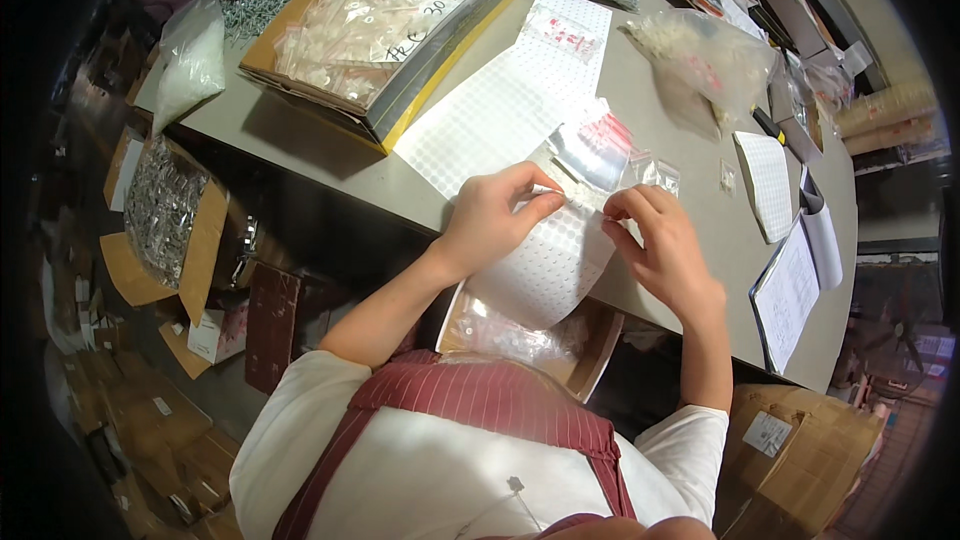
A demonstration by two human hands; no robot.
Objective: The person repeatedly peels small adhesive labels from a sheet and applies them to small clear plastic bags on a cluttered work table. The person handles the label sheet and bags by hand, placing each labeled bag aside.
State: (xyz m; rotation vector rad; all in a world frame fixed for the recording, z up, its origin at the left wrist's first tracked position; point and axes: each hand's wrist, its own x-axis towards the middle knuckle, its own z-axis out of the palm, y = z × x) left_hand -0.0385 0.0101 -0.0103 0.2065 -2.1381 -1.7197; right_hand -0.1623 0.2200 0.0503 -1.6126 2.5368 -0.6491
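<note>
A white sheet of round stickers [550, 265] hangs curved over the table's near edge, its dots in rows. My left hand [500, 215] pinches its upper edge between thumb and fingers. At the upper right edge of the same sheet, the curled fingers of my right hand [655, 240] are closed on it; whether they also hold a loose sticker is too small to tell. Just beyond my fingers lies a stack of clear zip bags with red strips [592, 148]. A few smaller zip bags [655, 175] lie beside it, behind my right hand.
An open carton [385, 120] full of small bagged parts stands at the far left. More sticker sheets [485, 120] lie beyond my hands. A box of clear bags [515, 335] sits below the table edge at my lap. On the right are a clipboard [788, 290] and a big plastic bag [705, 60].
</note>
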